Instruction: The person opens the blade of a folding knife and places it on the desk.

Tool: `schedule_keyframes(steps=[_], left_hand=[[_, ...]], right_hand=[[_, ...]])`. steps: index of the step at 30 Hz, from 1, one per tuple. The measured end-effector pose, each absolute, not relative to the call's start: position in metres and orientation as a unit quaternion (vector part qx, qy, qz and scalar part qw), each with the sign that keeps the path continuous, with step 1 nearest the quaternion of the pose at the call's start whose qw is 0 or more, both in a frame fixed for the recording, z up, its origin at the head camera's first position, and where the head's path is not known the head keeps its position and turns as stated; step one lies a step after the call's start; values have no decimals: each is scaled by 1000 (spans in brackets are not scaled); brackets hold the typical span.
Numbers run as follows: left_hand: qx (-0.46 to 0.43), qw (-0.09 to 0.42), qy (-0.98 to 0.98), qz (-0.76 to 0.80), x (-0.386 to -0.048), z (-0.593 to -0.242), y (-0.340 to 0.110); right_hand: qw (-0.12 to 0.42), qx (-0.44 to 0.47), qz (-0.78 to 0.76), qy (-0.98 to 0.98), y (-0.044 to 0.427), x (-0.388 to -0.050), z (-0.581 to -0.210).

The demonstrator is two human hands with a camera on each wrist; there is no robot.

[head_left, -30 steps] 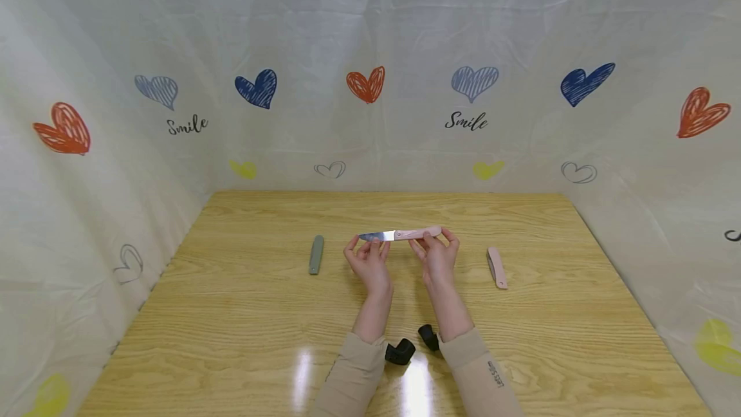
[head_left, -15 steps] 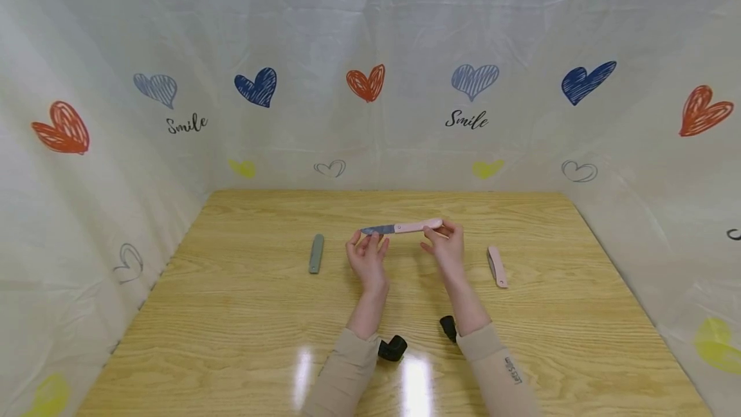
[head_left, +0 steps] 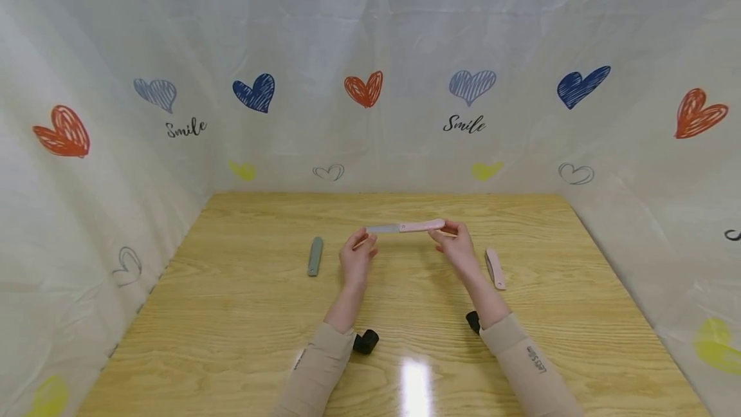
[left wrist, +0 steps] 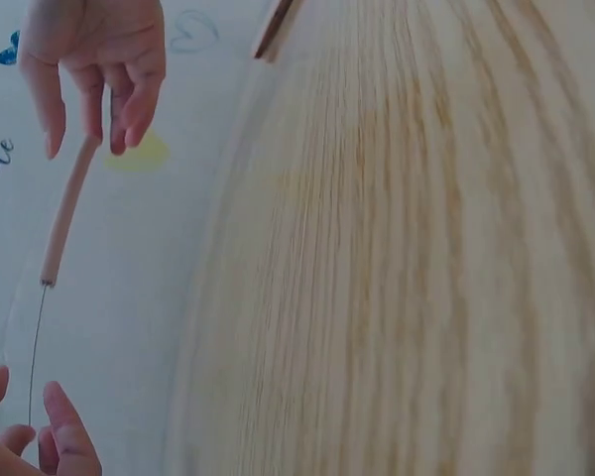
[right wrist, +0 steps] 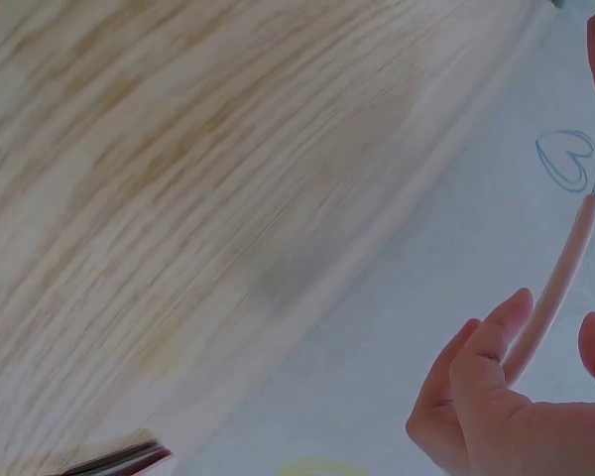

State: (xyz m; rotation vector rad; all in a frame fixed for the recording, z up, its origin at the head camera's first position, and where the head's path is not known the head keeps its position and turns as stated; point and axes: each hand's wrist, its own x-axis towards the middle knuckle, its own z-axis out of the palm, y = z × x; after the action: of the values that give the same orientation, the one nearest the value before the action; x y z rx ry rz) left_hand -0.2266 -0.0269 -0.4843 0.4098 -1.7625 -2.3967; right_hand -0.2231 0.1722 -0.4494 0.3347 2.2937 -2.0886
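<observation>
A folding knife (head_left: 418, 226) with a pink handle is held above the table, its blade extended and pointing left. My left hand (head_left: 355, 259) pinches the blade near its tip. At the other end, my right hand (head_left: 455, 246) holds the butt of the handle between thumb and fingers. In the left wrist view the blade (left wrist: 37, 347) appears edge-on as a thin line. The right wrist view shows the curved handle (right wrist: 560, 278) behind the fingers of my right hand. A folded green knife (head_left: 315, 256) lies left of my hands, and a folded pink knife (head_left: 495, 269) lies to their right.
The wooden table (head_left: 249, 327) reaches back to a white curtain (head_left: 405, 31) printed with hearts and lettering. That curtain also encloses both sides. A black wrist camera (head_left: 366, 342) sits at the left sleeve, and another (head_left: 473, 322) at the right one.
My hands have spread apart, the left sliding toward the blade tip and the right toward the handle's butt. The knife has turned, so its blade looks narrower. Both folded knives stay where they were.
</observation>
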Motion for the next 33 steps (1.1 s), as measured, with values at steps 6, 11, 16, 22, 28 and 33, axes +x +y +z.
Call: schedule_keyframes(steps=[6, 11, 16, 22, 28, 33], left_hand=[[115, 32, -623, -773, -235, -488, -36], [108, -6, -661, -743, -240, -491, -44], [106, -26, -702, -703, -242, -495, -53], [115, -49, -714, -689, -241, -499, -57], [117, -48, -712, -690, -240, -501, -59], [110, -48, -730, -673, -239, -501, -60]], right_hand=[[40, 96, -653, 750, 175, -227, -452], [93, 80, -618, 777, 177, -230, -454], [156, 68, -578, 798, 180, -231, -459], [177, 59, -542, 820, 178, -230, -463], [187, 44, -524, 830, 178, -228, -465], [206, 36, -519, 829, 180, -228, -468]])
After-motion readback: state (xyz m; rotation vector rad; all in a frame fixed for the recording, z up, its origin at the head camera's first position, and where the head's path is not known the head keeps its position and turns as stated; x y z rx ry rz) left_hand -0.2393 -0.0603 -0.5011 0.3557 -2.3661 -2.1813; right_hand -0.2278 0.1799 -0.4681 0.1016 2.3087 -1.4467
